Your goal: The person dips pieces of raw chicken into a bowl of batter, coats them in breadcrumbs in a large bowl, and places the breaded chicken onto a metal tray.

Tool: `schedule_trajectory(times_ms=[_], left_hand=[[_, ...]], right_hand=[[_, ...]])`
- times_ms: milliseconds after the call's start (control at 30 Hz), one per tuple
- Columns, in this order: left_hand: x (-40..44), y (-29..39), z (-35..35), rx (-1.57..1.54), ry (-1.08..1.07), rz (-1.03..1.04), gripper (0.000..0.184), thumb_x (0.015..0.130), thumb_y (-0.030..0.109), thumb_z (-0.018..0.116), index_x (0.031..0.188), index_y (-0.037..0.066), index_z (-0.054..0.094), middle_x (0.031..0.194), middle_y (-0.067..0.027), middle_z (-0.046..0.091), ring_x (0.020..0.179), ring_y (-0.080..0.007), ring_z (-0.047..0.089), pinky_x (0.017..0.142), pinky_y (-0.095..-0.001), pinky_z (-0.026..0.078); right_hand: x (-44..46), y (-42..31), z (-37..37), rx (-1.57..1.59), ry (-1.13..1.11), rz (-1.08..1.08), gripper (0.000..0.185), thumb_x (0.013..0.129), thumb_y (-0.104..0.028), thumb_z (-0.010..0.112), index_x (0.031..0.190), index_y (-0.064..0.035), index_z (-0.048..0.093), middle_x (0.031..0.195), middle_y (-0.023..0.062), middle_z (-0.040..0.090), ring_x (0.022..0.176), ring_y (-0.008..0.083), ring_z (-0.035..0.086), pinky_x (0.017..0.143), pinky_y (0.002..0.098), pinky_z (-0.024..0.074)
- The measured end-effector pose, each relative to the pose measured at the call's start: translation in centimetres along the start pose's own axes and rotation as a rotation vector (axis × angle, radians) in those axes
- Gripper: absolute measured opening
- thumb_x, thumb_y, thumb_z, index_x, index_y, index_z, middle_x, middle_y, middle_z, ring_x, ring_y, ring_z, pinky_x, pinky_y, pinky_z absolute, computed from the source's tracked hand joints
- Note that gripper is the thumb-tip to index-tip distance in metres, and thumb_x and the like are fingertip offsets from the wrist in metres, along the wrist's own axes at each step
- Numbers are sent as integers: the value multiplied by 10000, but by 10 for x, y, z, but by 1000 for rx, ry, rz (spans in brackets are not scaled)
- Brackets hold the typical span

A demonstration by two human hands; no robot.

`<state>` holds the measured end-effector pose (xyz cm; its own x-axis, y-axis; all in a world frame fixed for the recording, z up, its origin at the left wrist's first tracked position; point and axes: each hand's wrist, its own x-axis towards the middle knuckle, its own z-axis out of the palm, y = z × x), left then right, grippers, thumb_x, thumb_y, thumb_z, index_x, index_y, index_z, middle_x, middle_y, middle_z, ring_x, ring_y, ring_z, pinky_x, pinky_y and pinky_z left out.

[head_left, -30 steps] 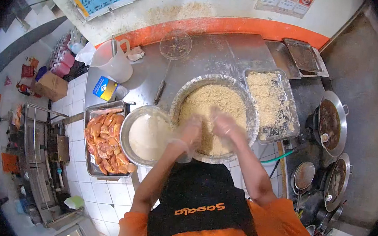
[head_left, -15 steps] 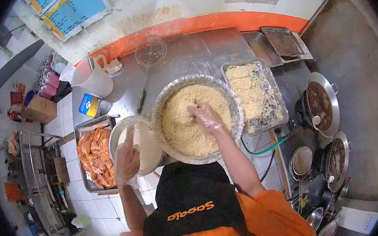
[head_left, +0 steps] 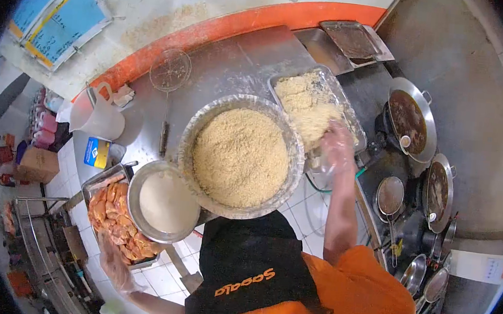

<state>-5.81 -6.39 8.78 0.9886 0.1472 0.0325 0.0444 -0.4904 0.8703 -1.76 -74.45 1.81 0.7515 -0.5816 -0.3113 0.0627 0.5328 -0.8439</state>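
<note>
My right hand [head_left: 339, 145], in a clear plastic glove, is at the near right side of the metal tray [head_left: 358, 133] of crumb-coated pieces. Its fingers are closed on a crumb-coated piece [head_left: 320, 120], blurred by motion. To the left, my gloved left hand [head_left: 115, 265] has its fingers stretched out beside the tray of raw marinated chicken [head_left: 117, 217], holding nothing that shows. Between the hands stand a large metal bowl of pale crumbs [head_left: 239, 156] and a smaller bowl of whitish liquid [head_left: 167, 202]. The small bowl overlaps the chicken tray's edge.
Two pans of dark oil [head_left: 413, 124] [head_left: 438, 188] sit on the cooker at right, with a round strainer [head_left: 390, 196] near them. A plastic jug [head_left: 96, 118], a blue-yellow box [head_left: 96, 152] and a wire skimmer [head_left: 170, 71] rest on the steel counter.
My right hand has gone from the crumb bowl to the tray on its right. My left hand has left the liquid bowl for the chicken tray. The view has shifted somewhat.
</note>
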Motion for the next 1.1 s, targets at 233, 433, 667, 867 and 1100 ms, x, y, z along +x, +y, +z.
schedule_trajectory(times_ms=[233, 433, 667, 867, 1100], left_hand=[[-4, -10, -17, -21, 32, -101, 552, 1052, 176, 533, 1522, -69, 378, 1587, -183, 407, 1490, -268, 359, 1228, -408, 257], [-2, -29, -28, -48, -60, -17, 551, 1054, 151, 511, 1534, -67, 355, 1591, -189, 400, 1483, -257, 368, 1227, -402, 255], [-8, 1, -35, 123, 114, -160, 544, 1035, 207, 546, 1497, -61, 437, 1548, -177, 471, 1433, -272, 439, 1201, -386, 300], [-20, -63, -69, 319, 233, -98, 515, 955, 235, 619, 1399, -23, 572, 1380, -188, 627, 1311, -290, 566, 1123, -383, 413], [-18, -115, -31, 605, 14, -212, 521, 785, 135, 712, 1287, 20, 636, 1192, -202, 708, 1050, -299, 692, 874, -417, 555]], right_hand=[[0, 45, -70, 97, 199, 109, 223, 926, -157, 683, 1116, -49, 642, 895, 93, 627, 734, 240, 609, 653, 372, 508], [44, 88, -172, -1557, 95, -57, 357, 850, -216, 731, 1148, -34, 654, 1024, 238, 699, 900, 393, 691, 809, 470, 542], [28, 43, -115, -1912, 58, -397, 273, 923, -260, 613, 1087, -64, 709, 997, 207, 716, 960, 389, 682, 823, 494, 534], [49, 45, -145, -1509, 162, -433, 356, 1008, -261, 545, 1223, -19, 694, 1186, 210, 707, 1064, 379, 676, 941, 443, 517], [-15, -25, -39, -1474, 51, -436, 344, 1024, -224, 574, 1292, -30, 668, 1259, 188, 696, 1135, 324, 669, 989, 390, 508]])
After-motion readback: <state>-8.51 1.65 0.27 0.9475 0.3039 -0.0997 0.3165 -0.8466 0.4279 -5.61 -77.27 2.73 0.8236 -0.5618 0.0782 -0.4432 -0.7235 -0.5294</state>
